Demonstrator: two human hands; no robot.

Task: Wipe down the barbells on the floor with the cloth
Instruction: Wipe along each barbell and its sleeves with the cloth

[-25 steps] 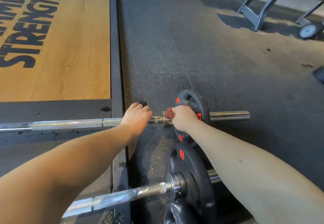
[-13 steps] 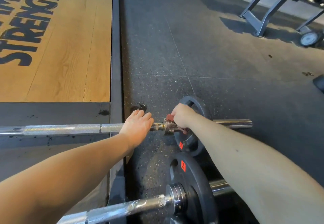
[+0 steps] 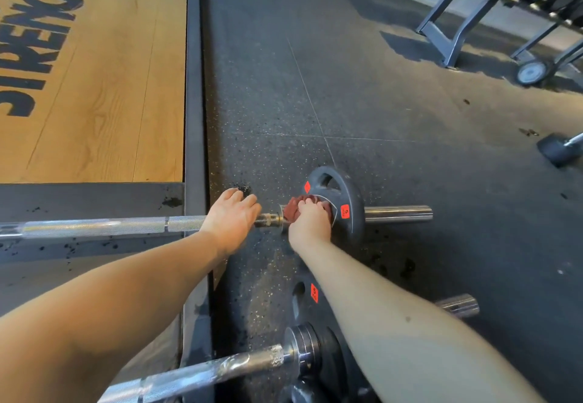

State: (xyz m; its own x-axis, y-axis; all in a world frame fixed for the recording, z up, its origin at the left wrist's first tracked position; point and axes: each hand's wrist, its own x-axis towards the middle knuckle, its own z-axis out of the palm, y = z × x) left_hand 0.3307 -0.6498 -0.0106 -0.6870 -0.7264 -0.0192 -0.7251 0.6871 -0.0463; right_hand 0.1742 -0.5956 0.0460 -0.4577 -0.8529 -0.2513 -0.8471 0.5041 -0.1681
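The far barbell (image 3: 107,226) lies across the floor, a black plate (image 3: 350,201) with red 5 labels on its right sleeve. My left hand (image 3: 232,218) grips the shaft just left of the collar. My right hand (image 3: 310,221) holds a reddish-brown cloth (image 3: 295,207) bunched against the collar and the plate's inner face. A nearer barbell (image 3: 202,374) lies low in view with its own black plate (image 3: 310,311), partly hidden behind my right forearm.
A wooden lifting platform (image 3: 104,81) with black lettering fills the upper left, framed in dark metal. Speckled rubber flooring (image 3: 394,119) spreads to the right. A dumbbell rack (image 3: 492,14) with wheels stands top right, and a dumbbell (image 3: 558,148) lies at the right edge.
My right hand with the cloth has shifted from the collar up against the plate's face. The left hand keeps its hold on the shaft.
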